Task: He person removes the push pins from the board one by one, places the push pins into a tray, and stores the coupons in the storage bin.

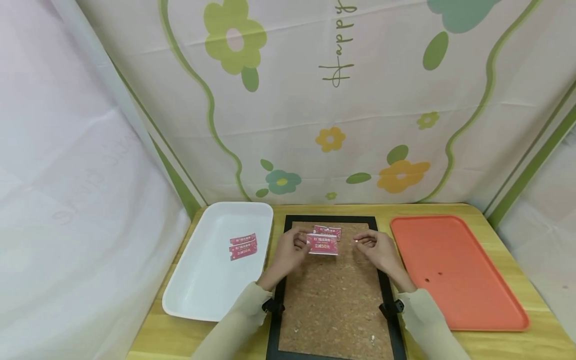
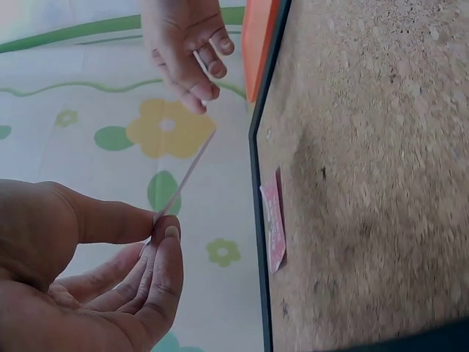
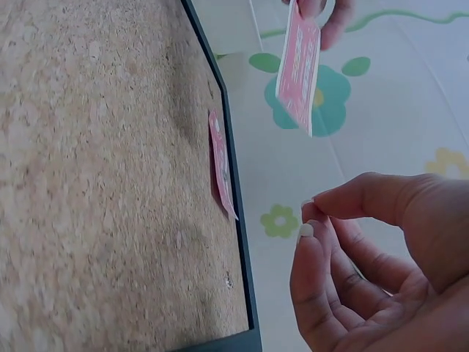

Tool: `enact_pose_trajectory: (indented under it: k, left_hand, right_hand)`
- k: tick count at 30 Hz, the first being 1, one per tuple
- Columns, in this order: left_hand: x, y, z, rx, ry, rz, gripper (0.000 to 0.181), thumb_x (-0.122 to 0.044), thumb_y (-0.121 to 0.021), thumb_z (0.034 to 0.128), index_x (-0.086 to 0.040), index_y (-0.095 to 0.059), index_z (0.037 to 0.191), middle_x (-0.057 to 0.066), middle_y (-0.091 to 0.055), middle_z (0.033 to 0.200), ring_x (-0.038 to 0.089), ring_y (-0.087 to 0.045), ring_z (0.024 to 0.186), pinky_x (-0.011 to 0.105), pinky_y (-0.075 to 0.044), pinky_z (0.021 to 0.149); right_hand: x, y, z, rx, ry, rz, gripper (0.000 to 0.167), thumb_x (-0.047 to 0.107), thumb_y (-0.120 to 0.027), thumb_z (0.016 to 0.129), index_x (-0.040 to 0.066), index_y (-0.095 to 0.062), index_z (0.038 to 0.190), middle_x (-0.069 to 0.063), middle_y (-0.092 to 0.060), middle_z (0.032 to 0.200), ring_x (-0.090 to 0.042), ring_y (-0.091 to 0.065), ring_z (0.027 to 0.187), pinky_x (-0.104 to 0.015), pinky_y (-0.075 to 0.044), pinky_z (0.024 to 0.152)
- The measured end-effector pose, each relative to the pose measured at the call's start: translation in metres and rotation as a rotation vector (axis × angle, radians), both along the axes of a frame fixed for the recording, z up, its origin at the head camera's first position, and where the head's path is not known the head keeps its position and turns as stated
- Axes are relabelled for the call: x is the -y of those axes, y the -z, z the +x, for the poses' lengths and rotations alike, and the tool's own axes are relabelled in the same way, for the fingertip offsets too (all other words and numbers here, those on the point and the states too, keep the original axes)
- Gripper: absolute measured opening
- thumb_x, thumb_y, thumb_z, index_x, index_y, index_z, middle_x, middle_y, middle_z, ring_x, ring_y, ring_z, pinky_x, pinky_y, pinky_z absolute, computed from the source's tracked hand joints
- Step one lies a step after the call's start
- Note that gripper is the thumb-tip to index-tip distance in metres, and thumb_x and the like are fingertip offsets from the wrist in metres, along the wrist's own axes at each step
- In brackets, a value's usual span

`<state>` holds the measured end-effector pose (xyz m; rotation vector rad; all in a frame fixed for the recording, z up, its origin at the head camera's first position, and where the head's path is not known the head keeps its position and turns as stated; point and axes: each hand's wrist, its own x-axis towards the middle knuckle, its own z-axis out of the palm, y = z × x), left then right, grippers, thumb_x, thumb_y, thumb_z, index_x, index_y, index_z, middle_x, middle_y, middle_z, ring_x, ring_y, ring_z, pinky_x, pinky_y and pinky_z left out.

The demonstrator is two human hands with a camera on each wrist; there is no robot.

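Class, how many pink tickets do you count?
4: one pink ticket in the left hand, one on the corkboard, two overlapping in the white tray. Others may be hidden underneath.

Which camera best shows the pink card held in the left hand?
The head view: the card faces it, large print readable. The right wrist view shows it slanted; the left wrist view, nearly edge-on.

Corkboard (image 1: pixel 335 300) common to all views
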<state>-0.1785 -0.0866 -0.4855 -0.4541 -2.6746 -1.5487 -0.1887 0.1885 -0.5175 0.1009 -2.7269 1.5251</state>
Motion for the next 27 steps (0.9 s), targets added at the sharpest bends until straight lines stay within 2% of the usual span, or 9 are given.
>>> enact_pose_trajectory:
  k: [5, 9, 16, 22, 27]
  left_hand:
    - [0.015, -0.007, 0.006, 0.034, 0.011, 0.024, 0.033, -0.001, -0.07, 0.0969, -0.003, -0.065, 0.13, 0.014, -0.072, 0.098, 0.017, -0.07, 0.083, 0.02, -0.057, 0.073]
    - [0.027, -0.012, 0.012, 0.038, -0.005, 0.001, 0.033, -0.007, -0.07, 0.0981, -0.004, -0.064, 0.131, 0.013, -0.075, 0.1, 0.018, -0.073, 0.086, 0.023, -0.059, 0.075]
    - [0.054, -0.011, 0.012, 0.047, -0.088, 0.018, 0.032, -0.005, -0.073, 0.096, -0.006, -0.066, 0.127, 0.014, -0.076, 0.1, 0.024, -0.075, 0.088, 0.033, -0.063, 0.076]
    - [0.078, -0.016, 0.01, 0.047, -0.144, 0.029, 0.032, -0.003, -0.074, 0.0937, -0.004, -0.067, 0.125, 0.016, -0.076, 0.098, 0.027, -0.077, 0.087, 0.034, -0.063, 0.072]
    - [0.096, -0.015, 0.009, 0.054, -0.207, -0.006, 0.034, -0.004, -0.076, 0.0927, -0.004, -0.067, 0.125, 0.016, -0.077, 0.097, 0.026, -0.078, 0.085, 0.031, -0.062, 0.07]
  right_hand:
    - [-0.005, -0.001, 0.001, -0.012, -0.003, -0.008, 0.017, 0.005, -0.069, 0.096, -0.003, -0.073, 0.11, -0.015, -0.075, 0.096, -0.011, -0.065, 0.077, -0.02, -0.052, 0.064]
    - [-0.013, -0.001, 0.003, 0.0, 0.011, 0.001, 0.018, 0.005, -0.067, 0.098, -0.001, -0.073, 0.114, -0.016, -0.074, 0.099, -0.012, -0.065, 0.076, -0.023, -0.055, 0.063]
    - [-0.029, 0.001, 0.008, 0.02, 0.017, -0.017, 0.021, 0.008, -0.065, 0.1, -0.002, -0.07, 0.118, -0.021, -0.072, 0.101, -0.035, -0.069, 0.078, -0.041, -0.061, 0.059]
    - [-0.04, 0.001, 0.012, 0.016, 0.028, 0.008, 0.022, 0.01, -0.067, 0.1, -0.002, -0.07, 0.118, -0.02, -0.071, 0.103, -0.033, -0.071, 0.08, -0.04, -0.061, 0.059]
    - [-0.048, 0.0, 0.016, 0.006, 0.043, 0.045, 0.022, 0.013, -0.068, 0.1, 0.0, -0.071, 0.117, -0.018, -0.072, 0.102, -0.027, -0.07, 0.078, -0.032, -0.058, 0.057]
